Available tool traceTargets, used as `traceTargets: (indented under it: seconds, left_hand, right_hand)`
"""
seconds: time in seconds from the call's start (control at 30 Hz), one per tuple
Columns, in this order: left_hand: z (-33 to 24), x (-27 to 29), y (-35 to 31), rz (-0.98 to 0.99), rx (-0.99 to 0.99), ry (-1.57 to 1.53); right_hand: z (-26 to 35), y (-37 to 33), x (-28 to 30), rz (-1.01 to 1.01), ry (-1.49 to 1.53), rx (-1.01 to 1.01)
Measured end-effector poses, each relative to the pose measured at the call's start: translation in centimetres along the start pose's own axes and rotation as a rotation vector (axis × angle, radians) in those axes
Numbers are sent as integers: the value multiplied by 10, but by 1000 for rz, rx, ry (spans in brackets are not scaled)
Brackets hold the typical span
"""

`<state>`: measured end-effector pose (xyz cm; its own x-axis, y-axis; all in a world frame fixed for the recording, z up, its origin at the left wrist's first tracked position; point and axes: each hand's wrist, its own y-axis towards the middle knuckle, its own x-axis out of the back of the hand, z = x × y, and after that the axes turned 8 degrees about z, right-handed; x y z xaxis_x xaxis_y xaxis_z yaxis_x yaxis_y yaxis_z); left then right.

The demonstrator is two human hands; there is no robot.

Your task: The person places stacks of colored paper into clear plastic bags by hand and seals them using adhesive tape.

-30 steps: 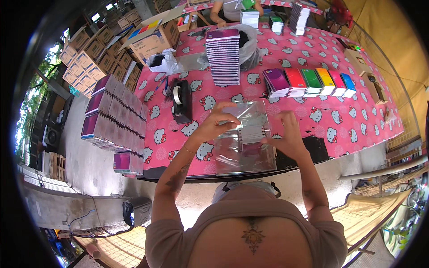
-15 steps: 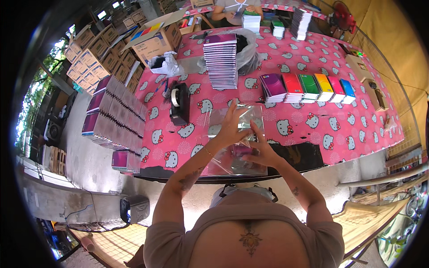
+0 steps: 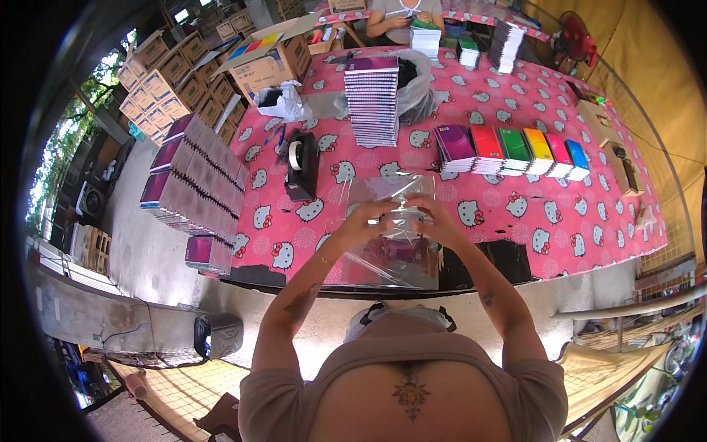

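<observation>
A clear, shiny plastic sheet (image 3: pixel 394 274) lies at the table's near edge, and its folds catch the light. I cannot tell whether it is a single sheet or a stack of bags. My left hand (image 3: pixel 364 225) has its fingers bent onto the plastic's left part, thumb toward the middle. Facing it from the right, my right hand (image 3: pixel 437 222) also has its fingers curled on the plastic. Both hands seem to pinch it, with the fingertips close together. Something dark purple shows dimly through the plastic below the hands.
A black tape dispenser (image 3: pixel 301 168) stands to the left. Beyond the hands rises a tall stack of spiral notebooks (image 3: pixel 372 103); short coloured notebook stacks (image 3: pixel 509 152) line the right. More notebooks (image 3: pixel 193 180) are piled at the left edge. Across the table, a person (image 3: pixel 407 18) handles notebooks.
My left hand has drawn back toward me, its stretched fingers now bent. My right hand has moved slightly away from me, its fingers curling in. The view has shifted a little.
</observation>
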<state>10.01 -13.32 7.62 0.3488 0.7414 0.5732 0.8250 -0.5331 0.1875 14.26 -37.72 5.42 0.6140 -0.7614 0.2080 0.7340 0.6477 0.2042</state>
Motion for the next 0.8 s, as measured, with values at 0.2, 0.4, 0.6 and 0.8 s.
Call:
traceTargets:
  seconds: [0.2, 0.4, 0.6, 0.8]
  left_hand:
    - [-29, -12, -18, -66, -202, 592]
    - [-33, 2, -2, 22, 85, 250]
    - [-46, -5, 22, 13, 293, 448]
    - [12, -2, 18, -25, 314, -174]
  right_hand:
    - [26, -25, -12, 81, -712, 313]
    - [37, -32, -31, -102, -499, 132]
    - [49, -18, -37, -276, -780, 76]
    - [-6, -7, -23, -134, 136, -130]
